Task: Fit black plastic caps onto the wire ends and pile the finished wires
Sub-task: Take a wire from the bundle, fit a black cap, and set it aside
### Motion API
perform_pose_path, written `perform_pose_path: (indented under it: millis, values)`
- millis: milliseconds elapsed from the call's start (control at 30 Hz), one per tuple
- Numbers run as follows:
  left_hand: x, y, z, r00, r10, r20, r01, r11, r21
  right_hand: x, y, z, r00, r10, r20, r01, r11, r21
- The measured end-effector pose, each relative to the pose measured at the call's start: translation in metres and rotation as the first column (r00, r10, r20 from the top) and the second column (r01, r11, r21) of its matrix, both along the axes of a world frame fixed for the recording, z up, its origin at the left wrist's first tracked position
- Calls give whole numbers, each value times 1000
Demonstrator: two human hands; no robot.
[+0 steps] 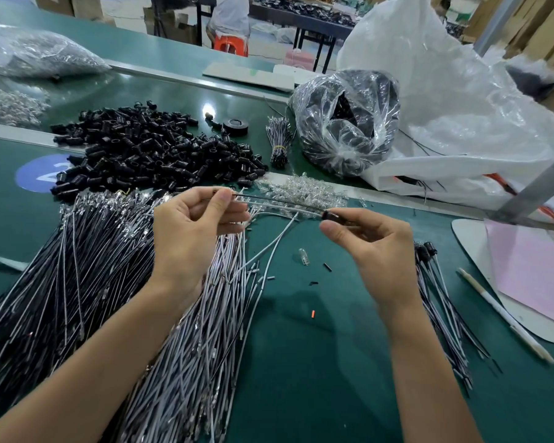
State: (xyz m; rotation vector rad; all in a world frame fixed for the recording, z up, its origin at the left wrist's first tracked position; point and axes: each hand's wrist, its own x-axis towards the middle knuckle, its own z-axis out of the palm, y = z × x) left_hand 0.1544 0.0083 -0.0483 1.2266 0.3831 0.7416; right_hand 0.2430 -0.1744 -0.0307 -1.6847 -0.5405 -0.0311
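My left hand (192, 225) pinches one end of a black and white wire pair (279, 204) between thumb and forefinger. My right hand (375, 247) pinches a black plastic cap (330, 216) sitting at the other end of that pair. The wires stretch between the hands above the green table (317, 346). A large heap of loose black caps (151, 151) lies behind my left hand. Uncapped black and white wires (115, 308) fan out under my left forearm. A small pile of capped wires (442, 298) lies to the right of my right hand.
Clear bulbs (304, 193) are heaped behind the hands, one loose bulb (303, 255) on the table. A bound wire bundle (279, 142), a tape roll (235, 126), a clear bag of black parts (346, 123) and a big white bag (461, 107) stand behind. A pen (506, 314) and pink paper (531, 266) lie right.
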Motion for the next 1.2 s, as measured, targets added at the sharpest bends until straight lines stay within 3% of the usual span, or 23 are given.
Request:
perform_pose_path:
  millis: [200,333,467,567,667,800,933,1200]
  values:
    - [1,0,-2,999,-33,-39,32,998,-47,3,-4,1,981,100,-164,-64,975,212]
    - [2,-2,-3,991,-113,-74,109,993,-53,4,-7,3,931,245,-271,-112,897,427]
    - [0,-6,-2,922,-351,-163,345,936,-65,2,-2,3,833,434,-342,-102,728,678]
    - [-2,-11,-2,818,-523,-238,532,846,-31,2,0,4,814,433,-387,2,664,747]
    - [-1,-12,0,832,-508,-220,524,851,17,0,1,4,858,335,-390,6,753,658]
    - [-2,-12,3,887,-453,-86,457,889,26,-13,12,-1,855,378,-354,-230,890,394]
    - [-4,-18,4,905,-424,-33,425,902,80,-27,27,-8,894,364,-261,-316,926,208]
    - [-4,-17,7,940,-333,70,332,943,33,-29,27,-5,926,307,-218,-292,951,98]
